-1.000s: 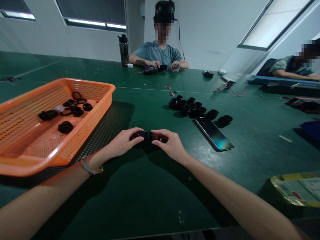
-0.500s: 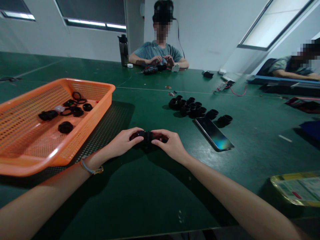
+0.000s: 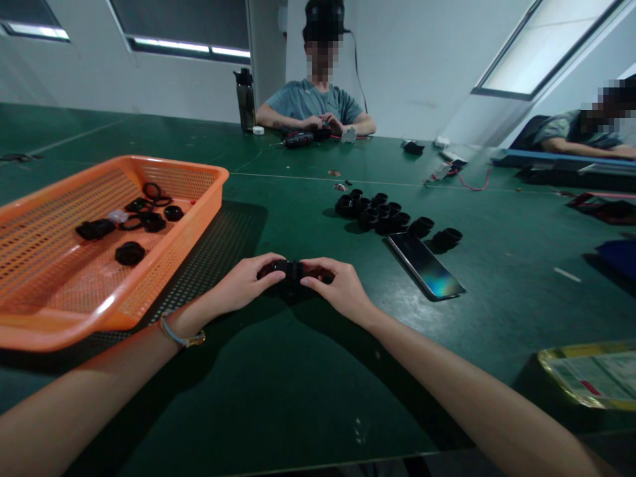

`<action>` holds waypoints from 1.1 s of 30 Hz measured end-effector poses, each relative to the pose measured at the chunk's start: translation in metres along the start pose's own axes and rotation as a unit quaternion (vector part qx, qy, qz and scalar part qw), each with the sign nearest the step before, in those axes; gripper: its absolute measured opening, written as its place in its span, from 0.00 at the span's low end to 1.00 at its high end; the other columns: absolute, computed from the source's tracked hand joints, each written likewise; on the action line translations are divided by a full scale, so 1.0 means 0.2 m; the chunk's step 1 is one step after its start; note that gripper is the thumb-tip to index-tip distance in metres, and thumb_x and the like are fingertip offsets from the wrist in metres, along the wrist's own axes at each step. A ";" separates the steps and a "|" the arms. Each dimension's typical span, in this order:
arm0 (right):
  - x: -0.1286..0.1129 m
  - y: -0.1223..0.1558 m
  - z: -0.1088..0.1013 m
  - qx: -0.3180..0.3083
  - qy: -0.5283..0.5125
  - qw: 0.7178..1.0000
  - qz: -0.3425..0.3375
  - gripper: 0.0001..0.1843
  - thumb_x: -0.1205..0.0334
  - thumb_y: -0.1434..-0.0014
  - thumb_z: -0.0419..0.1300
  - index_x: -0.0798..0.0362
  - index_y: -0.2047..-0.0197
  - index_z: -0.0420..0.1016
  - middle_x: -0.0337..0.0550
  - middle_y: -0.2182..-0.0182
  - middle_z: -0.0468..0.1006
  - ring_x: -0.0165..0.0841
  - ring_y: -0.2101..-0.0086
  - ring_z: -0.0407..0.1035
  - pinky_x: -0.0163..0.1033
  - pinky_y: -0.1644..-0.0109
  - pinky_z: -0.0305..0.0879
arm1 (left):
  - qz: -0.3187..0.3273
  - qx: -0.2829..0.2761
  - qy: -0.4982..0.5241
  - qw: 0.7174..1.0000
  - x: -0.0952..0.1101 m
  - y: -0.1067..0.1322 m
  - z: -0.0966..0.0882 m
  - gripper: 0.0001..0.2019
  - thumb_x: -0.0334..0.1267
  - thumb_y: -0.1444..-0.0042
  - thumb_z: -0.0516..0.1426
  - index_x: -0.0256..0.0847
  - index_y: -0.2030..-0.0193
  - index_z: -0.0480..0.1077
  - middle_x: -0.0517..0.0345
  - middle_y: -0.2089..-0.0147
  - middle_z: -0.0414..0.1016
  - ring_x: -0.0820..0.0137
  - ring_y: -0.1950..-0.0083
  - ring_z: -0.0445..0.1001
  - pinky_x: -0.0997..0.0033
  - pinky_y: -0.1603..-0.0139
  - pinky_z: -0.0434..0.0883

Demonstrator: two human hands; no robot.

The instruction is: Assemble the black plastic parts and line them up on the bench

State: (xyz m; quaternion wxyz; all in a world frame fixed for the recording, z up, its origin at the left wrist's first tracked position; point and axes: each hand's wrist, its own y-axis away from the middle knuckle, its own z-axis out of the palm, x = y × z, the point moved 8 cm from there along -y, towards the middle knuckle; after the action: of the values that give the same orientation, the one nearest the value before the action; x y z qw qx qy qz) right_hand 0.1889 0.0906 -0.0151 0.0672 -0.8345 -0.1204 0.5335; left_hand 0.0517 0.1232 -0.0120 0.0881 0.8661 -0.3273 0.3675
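A black ribbed plastic fitting (image 3: 293, 269) lies crosswise between my two hands, just over the green table (image 3: 278, 384). My left hand (image 3: 251, 279) is closed on its left end, thumb in front and fingers behind. On the other end, my right hand (image 3: 338, 281) pinches it the same way. Both ends are partly hidden by the fingers. Left of my hands stands an orange basket (image 3: 112, 317) with several black rings and caps (image 3: 130, 253) in it. Beyond my right hand, several short black pipe fittings (image 3: 380, 213) stand in a cluster.
A phone (image 3: 426, 266) lies right of my hands, near the fittings. At the right front edge is a gold-rimmed tray (image 3: 596, 374). Across the table a person (image 3: 313, 106) sits behind a power drill (image 3: 298, 140) and a dark bottle (image 3: 245, 101). Another person (image 3: 581, 132) sits far right.
My hands and the black fitting have hardly moved. Across the table, the other person's hands have come lower and closer together.
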 end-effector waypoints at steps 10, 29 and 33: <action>-0.01 0.00 -0.01 0.004 0.001 1.000 -0.021 0.14 0.68 0.51 0.64 0.51 0.59 0.78 0.42 0.64 0.79 0.29 0.69 0.70 0.35 0.66 0.66 | 0.004 0.002 -0.007 1.000 0.00 0.01 0.00 0.19 0.46 0.45 0.48 0.35 0.53 0.68 0.49 0.57 0.76 0.61 0.57 0.73 0.64 0.56 0.68; -0.02 0.00 -0.01 0.009 0.011 1.000 -0.018 0.14 0.68 0.51 0.64 0.52 0.59 0.77 0.40 0.66 0.79 0.28 0.70 0.70 0.36 0.65 0.67 | 0.002 -0.004 -0.008 1.000 0.01 0.00 0.00 0.19 0.46 0.45 0.48 0.35 0.53 0.67 0.49 0.56 0.76 0.60 0.57 0.73 0.63 0.55 0.68; -0.02 0.00 -0.01 0.008 0.016 1.000 -0.018 0.14 0.67 0.51 0.64 0.51 0.59 0.77 0.40 0.66 0.79 0.29 0.69 0.70 0.36 0.65 0.68 | 0.002 -0.002 -0.008 1.000 0.01 0.00 0.00 0.18 0.45 0.45 0.48 0.36 0.54 0.68 0.50 0.56 0.76 0.61 0.57 0.73 0.64 0.56 0.68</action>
State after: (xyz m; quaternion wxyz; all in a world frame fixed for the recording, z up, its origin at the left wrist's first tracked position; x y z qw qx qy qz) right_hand 0.1891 0.0892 -0.0115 0.0854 -0.8401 -0.1298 0.5197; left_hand 0.0519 0.1222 -0.0112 0.0864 0.8684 -0.3302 0.3597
